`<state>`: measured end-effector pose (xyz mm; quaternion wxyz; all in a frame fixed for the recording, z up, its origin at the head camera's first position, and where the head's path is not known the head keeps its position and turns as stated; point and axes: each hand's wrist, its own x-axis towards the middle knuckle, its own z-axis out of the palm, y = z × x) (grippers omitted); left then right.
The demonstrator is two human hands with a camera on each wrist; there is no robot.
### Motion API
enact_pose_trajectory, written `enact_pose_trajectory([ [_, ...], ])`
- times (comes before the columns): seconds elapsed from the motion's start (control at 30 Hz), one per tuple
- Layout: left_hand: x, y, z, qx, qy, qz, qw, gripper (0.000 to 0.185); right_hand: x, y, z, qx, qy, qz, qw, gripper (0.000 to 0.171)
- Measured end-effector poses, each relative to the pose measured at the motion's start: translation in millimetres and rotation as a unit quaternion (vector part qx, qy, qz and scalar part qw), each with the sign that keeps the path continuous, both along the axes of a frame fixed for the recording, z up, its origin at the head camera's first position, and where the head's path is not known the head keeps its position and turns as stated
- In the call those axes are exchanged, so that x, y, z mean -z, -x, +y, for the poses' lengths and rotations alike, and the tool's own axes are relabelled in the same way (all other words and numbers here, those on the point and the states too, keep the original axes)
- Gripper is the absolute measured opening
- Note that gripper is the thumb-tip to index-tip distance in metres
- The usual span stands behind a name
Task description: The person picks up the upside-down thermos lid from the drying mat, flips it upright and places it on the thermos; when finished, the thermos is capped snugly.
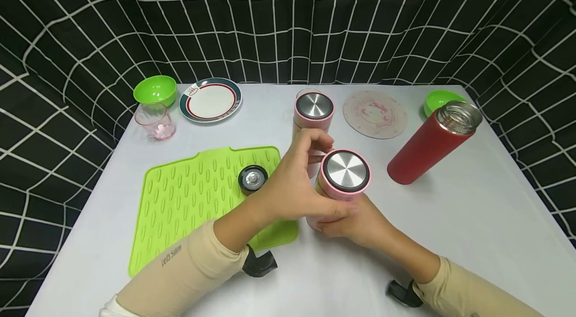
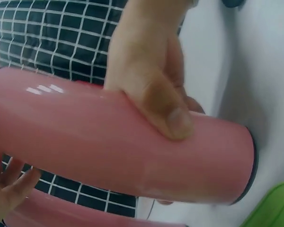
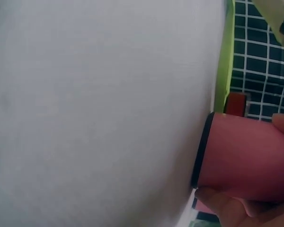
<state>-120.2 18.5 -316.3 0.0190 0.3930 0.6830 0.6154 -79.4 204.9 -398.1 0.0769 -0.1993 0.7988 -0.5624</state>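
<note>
hands: my left hand [image 1: 292,184] and right hand [image 1: 355,224] both curl around the pink flask [image 1: 342,182] at frame centre, upright on the desk [image 1: 472,217]; steady grip needed next, i judge.

The near flask's [image 1: 344,182] lower body was hidden behind the left hand [image 1: 292,187] and right hand [image 1: 360,222]. The far flask [image 1: 313,112] was partly covered by the left fingers. The right bowl [image 1: 438,99] sat mostly behind the red flask [image 1: 432,142]. In the right wrist view the right hand [image 3: 246,210] was cut off by the edge, and the table [image 3: 94,113] was blurred.
</note>
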Motion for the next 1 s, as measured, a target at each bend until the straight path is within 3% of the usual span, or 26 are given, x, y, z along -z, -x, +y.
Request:
enact_pose_trajectory([
  [0.07,0.3,0.3,1,-0.026,0.006,0.025,0.9993,0.076,-0.5,0.1,0,0.003,0.001,0.001,1.000,0.046],
  [0.17,0.6,4.4,0,0.020,-0.017,0.008,0.9996,0.066,-1.0,1.6,0,0.006,-0.005,0.011,1.000,0.045],
  [0.27,0.8,6.3,-2,0.058,-0.014,-0.035,0.9976,0.074,-1.4,2.8,0,0.004,-0.008,0.014,1.000,0.046],
  [0.37,2.5,4.8,1,0.028,0.009,-0.032,0.9991,0.080,-1.6,2.7,0,0.006,-0.014,0.006,1.000,0.048],
  [0.47,5.8,5.5,3,0.008,-0.005,-0.026,0.9996,0.076,-0.9,2.8,0,0.011,-0.018,0.003,1.000,0.048],
  [0.53,8.9,9.5,2,0.044,-0.039,-0.045,0.9972,0.067,-0.5,2.5,-1,0.017,-0.018,0.001,1.000,0.051],
  [0.6,10.9,14.5,0,0.106,-0.062,-0.076,0.9895,0.068,-0.5,2.0,-1,0.023,-0.022,0.004,0.999,0.052],
  [0.67,12.1,18.1,-2,0.155,-0.066,-0.099,0.9807,0.071,-0.6,1.8,-1,0.023,-0.018,0.007,1.000,0.053],
  [0.7,12.1,18.6,-2,0.165,-0.064,-0.106,0.9786,0.073,0.1,1.9,-1,0.023,-0.016,0.008,1.000,0.053],
  [0.77,11.6,16.4,-1,0.147,-0.056,-0.108,0.9817,0.076,0.6,1.9,0,0.019,-0.009,0.005,1.000,0.053],
  [0.9,9.0,7.9,3,0.064,-0.076,-0.095,0.9905,0.072,2.5,2.5,1,0.006,0.003,0.005,1.000,0.054],
  [1.0,7.8,9.0,1,0.066,-0.103,-0.090,0.9884,0.065,1.7,2.6,2,0.006,0.002,0.007,1.000,0.058],
])
